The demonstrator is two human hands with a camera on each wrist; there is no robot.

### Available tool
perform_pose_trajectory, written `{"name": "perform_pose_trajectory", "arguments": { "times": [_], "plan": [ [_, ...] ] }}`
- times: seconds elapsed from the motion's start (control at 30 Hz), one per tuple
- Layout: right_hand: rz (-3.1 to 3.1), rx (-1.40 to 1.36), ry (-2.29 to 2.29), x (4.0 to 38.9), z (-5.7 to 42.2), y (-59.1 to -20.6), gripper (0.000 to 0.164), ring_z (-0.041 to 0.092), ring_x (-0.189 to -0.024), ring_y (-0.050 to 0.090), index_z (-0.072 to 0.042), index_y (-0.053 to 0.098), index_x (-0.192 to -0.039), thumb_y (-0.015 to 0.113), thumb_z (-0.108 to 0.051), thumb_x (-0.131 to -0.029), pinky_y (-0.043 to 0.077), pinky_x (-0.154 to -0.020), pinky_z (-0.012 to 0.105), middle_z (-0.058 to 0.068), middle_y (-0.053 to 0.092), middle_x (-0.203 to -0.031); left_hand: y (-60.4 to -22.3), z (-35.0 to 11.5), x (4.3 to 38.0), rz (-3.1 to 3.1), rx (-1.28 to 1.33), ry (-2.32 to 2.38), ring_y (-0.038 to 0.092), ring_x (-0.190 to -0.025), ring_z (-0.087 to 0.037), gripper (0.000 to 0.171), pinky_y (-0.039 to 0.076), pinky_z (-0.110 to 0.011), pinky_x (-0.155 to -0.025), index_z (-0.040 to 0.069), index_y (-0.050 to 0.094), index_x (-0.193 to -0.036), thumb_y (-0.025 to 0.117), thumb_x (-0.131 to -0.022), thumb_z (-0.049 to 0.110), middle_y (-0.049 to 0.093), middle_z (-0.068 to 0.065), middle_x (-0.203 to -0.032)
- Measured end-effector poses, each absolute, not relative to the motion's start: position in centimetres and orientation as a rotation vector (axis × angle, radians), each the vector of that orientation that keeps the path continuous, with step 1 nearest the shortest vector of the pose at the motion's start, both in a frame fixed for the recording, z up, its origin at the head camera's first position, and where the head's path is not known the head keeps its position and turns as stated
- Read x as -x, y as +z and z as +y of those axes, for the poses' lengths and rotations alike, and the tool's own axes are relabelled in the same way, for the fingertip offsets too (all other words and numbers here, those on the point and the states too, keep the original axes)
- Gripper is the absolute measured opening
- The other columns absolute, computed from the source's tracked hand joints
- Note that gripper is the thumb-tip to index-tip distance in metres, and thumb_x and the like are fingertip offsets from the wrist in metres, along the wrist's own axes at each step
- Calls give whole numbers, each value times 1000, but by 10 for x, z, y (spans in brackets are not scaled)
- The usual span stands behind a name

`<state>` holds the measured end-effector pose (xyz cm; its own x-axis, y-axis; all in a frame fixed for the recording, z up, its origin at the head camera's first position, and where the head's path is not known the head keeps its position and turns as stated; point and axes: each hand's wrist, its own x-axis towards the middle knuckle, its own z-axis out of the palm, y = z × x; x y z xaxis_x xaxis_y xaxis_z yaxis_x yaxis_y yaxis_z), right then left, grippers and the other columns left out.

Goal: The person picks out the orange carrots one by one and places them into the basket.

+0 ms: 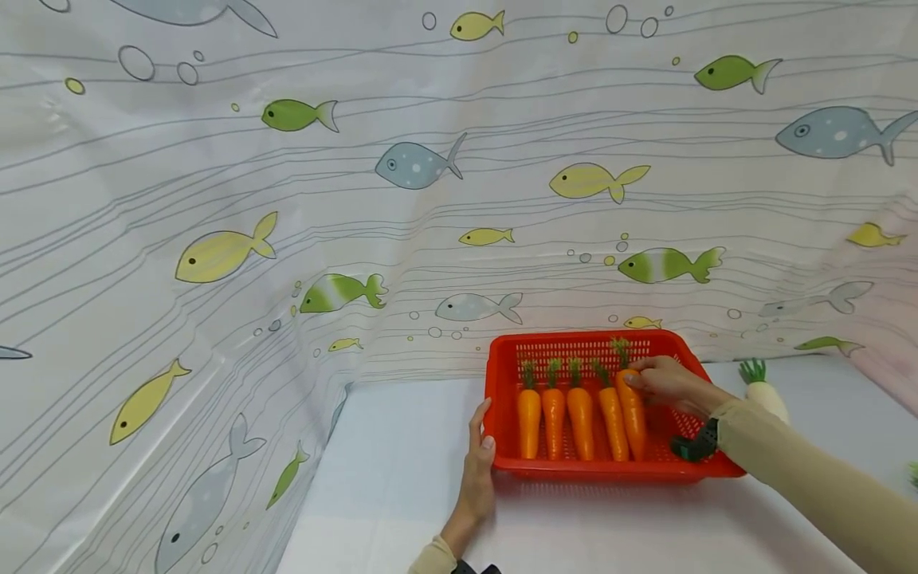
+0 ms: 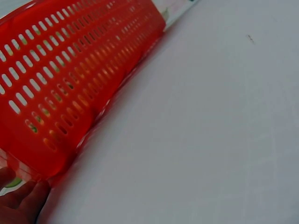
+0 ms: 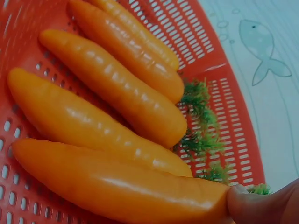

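Note:
A red plastic basket (image 1: 574, 470) with slotted walls stands on the white table and holds several orange carrots (image 1: 581, 414) with green tops, lined up side by side. At the right end of the row, my right hand (image 1: 663, 379) pinches the top of one carrot (image 1: 631, 414); in the right wrist view the thumb (image 3: 257, 205) presses on that carrot (image 3: 117, 182). My left hand (image 1: 478, 470) grips the basket's left side near the front corner. In the left wrist view, the left fingers (image 2: 28, 196) touch the basket's corner, partly cut off by the frame.
A white radish (image 1: 767, 396) with green leaves lies on the table right of the basket, partly behind the right forearm. Something green (image 1: 914, 472) shows at the right edge. A fish-patterned sheet (image 1: 502, 191) hangs behind and at the left of the table.

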<state>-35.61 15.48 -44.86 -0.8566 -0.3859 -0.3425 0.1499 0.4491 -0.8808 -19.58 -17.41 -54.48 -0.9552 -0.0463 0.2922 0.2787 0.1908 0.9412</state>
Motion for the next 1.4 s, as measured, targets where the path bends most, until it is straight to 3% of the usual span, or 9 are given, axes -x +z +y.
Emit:
{"name": "perform_pose_trajectory", "arguments": {
  "times": [0.4, 0.6, 0.77, 1.1, 1.4],
  "plan": [
    [2286, 204, -1295, 362, 153, -453, 48, 33, -113, 64, 18, 50, -142, 56, -15, -109, 59, -103, 53, 29, 60, -132, -547, -174, 198, -2215, 234, -1793, 33, -158, -31, 62, 28, -66, -126, 30, 21, -169, 27, -107, 29, 22, 0, -177],
    [2398, 180, -1164, 365, 150, -455, 44, 26, -97, 66, 13, 64, -131, 67, -21, -104, 65, -85, 39, 19, 69, -114, -546, -174, 200, -2202, 239, -1791, 28, -161, -33, 61, 23, -69, -127, 32, 21, -169, 25, -108, 31, 21, 0, -177],
    [2407, 133, -1141, 365, 147, -456, 42, 23, -90, 70, 11, 68, -124, 71, -24, -102, 67, -79, 43, 17, 70, -108, -548, -175, 201, -2197, 240, -1783, 25, -161, -36, 61, 19, -71, -127, 31, 21, -169, 23, -108, 34, 21, -2, -177],
    [2414, 142, -1095, 363, 148, -460, 29, 20, -79, 68, 0, 67, -93, 74, -27, -100, 67, -74, 40, 6, 64, -87, -548, -173, 200, -2205, 249, -1794, 25, -161, -34, 62, 20, -71, -127, 30, 21, -169, 23, -108, 32, 21, -1, -177],
    [2435, 149, -1055, 363, 146, -460, 38, 23, -83, 71, 8, 67, -110, 75, -28, -99, 67, -73, 40, 13, 69, -96, -550, -173, 200, -2207, 242, -1801, 27, -160, -35, 62, 22, -70, -127, 33, 21, -169, 23, -107, 32, 22, -1, -176]
  ]
}}
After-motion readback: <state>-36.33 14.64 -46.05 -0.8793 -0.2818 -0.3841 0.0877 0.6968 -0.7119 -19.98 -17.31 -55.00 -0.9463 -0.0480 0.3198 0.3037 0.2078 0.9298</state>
